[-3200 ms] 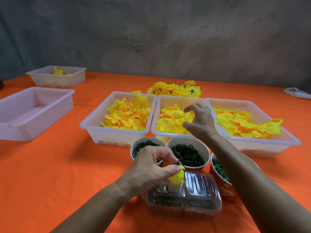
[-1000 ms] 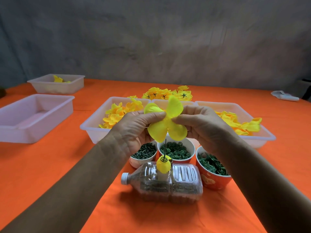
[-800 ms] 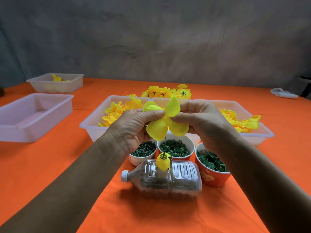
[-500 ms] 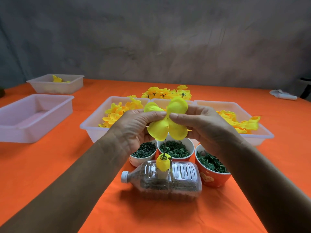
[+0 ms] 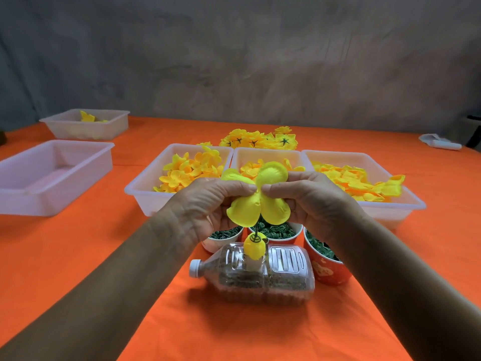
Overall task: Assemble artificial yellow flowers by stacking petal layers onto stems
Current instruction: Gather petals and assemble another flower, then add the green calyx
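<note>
Whereas three seconds ago only the right hand [image 5: 309, 201] was picking from the white plastic trays [image 5: 145, 188], both hands now pinch a four-lobed yellow fabric petal layer [image 5: 257, 196], left hand [image 5: 205, 207] opposite, just above the thin green wire stem [image 5: 257, 230] standing in the clear plastic bottle [image 5: 260, 272] on the orange bench [image 5: 104, 256], so threading looks imminent.

I see an orange-covered table [image 5: 65, 256] carrying five white trays [image 5: 145, 194], three cups [image 5: 328, 272] of green pieces, a plastic bottle [image 5: 286, 280] lying sideways, and finished yellow flowers [image 5: 257, 140] piled behind.
</note>
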Demonstrator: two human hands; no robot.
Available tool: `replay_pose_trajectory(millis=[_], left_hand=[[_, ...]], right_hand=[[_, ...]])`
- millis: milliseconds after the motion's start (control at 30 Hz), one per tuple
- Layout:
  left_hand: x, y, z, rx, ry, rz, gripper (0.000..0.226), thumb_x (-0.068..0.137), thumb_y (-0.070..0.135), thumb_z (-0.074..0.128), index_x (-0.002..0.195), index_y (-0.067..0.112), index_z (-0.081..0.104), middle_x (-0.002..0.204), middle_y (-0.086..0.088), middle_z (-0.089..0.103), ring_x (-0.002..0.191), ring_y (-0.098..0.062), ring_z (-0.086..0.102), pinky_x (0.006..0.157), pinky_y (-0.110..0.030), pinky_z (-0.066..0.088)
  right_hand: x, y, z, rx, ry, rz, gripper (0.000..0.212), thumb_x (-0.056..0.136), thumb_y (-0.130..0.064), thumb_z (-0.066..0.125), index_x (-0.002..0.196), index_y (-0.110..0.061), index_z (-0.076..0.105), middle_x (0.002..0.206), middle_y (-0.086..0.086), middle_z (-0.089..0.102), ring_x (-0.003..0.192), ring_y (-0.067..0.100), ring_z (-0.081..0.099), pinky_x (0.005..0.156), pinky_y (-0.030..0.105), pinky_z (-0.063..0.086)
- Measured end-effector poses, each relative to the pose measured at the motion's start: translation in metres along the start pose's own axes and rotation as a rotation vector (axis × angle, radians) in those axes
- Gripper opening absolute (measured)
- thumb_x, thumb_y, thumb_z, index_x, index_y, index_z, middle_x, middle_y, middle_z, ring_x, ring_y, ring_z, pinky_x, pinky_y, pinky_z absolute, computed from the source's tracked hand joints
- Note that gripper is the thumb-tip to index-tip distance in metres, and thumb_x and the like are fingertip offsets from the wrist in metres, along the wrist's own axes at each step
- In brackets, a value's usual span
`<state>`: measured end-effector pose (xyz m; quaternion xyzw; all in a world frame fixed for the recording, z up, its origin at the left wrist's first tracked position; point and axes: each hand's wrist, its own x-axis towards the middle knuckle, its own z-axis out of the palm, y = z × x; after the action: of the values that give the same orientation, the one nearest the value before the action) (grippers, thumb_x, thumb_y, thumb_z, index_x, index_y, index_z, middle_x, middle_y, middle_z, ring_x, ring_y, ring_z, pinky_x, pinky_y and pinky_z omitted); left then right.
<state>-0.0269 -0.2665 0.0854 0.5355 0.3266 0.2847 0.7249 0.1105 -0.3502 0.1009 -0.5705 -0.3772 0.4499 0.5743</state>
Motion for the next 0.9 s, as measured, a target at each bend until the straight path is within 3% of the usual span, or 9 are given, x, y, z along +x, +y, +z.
replay_pose_trajectory(millis=[100,267,367,467,600,767,900], left_hand=[[0.001,-0.007,0.0,-0.014,0.021,-0.052,0.01,0.07,0.007,0.071,0.077,0.007,0.064,0.06,-0.006,0.067,0.048,-0.014,0.064,0.044,-0.024,0.052],[0.004,-0.015,-0.002,-0.035,0.027,-0.114,0.018,0.063,0.01,0.073,0.079,0.008,0.065,0.067,-0.008,0.068,0.053,-0.018,0.065,0.058,-0.03,0.055],[0.006,-0.017,-0.001,-0.032,0.04,-0.124,0.005,0.075,0.01,0.07,0.077,0.009,0.066,0.067,-0.007,0.068,0.054,-0.017,0.065,0.059,-0.03,0.054],[0.006,-0.017,-0.001,-0.036,0.035,-0.132,0.005,0.076,0.012,0.07,0.079,0.009,0.066,0.067,-0.007,0.068,0.052,-0.016,0.065,0.052,-0.027,0.054],[0.006,-0.016,0.001,-0.038,0.007,-0.141,0.024,0.062,0.018,0.073,0.084,0.009,0.066,0.069,-0.008,0.07,0.053,-0.017,0.066,0.05,-0.026,0.055],[0.005,-0.017,0.002,-0.032,-0.015,-0.161,0.01,0.076,0.013,0.069,0.082,0.007,0.064,0.063,-0.008,0.069,0.049,-0.017,0.065,0.043,-0.024,0.051],[0.005,-0.017,0.001,-0.012,-0.016,-0.143,0.018,0.065,0.012,0.071,0.081,0.007,0.064,0.064,-0.007,0.069,0.051,-0.017,0.066,0.047,-0.027,0.055]], right_hand=[[0.001,0.007,0.0,-0.009,0.015,0.046,0.02,0.074,-0.001,0.071,0.094,-0.001,0.069,0.082,0.012,0.072,0.066,0.021,0.068,0.059,0.03,0.058],[0.003,0.016,0.0,0.048,0.009,0.103,0.016,0.076,0.002,0.068,0.092,-0.001,0.067,0.084,0.014,0.072,0.066,0.022,0.068,0.055,0.029,0.057],[0.006,0.017,0.0,0.065,0.012,0.126,0.02,0.076,0.001,0.067,0.096,0.0,0.066,0.088,0.016,0.072,0.068,0.024,0.068,0.058,0.031,0.057],[0.008,0.018,0.0,0.089,0.019,0.138,0.021,0.076,0.002,0.067,0.097,0.001,0.064,0.086,0.016,0.072,0.066,0.023,0.069,0.056,0.031,0.058],[0.009,0.018,-0.002,0.116,0.03,0.137,0.025,0.076,0.003,0.066,0.101,0.003,0.061,0.087,0.018,0.071,0.066,0.025,0.068,0.055,0.032,0.058],[0.011,0.022,-0.003,0.111,0.032,0.141,0.014,0.077,0.006,0.064,0.09,0.002,0.063,0.079,0.017,0.07,0.065,0.026,0.067,0.055,0.032,0.057],[0.013,0.025,-0.003,0.116,0.026,0.13,0.011,0.076,0.007,0.064,0.084,0.0,0.063,0.074,0.015,0.07,0.06,0.023,0.067,0.051,0.03,0.057]])
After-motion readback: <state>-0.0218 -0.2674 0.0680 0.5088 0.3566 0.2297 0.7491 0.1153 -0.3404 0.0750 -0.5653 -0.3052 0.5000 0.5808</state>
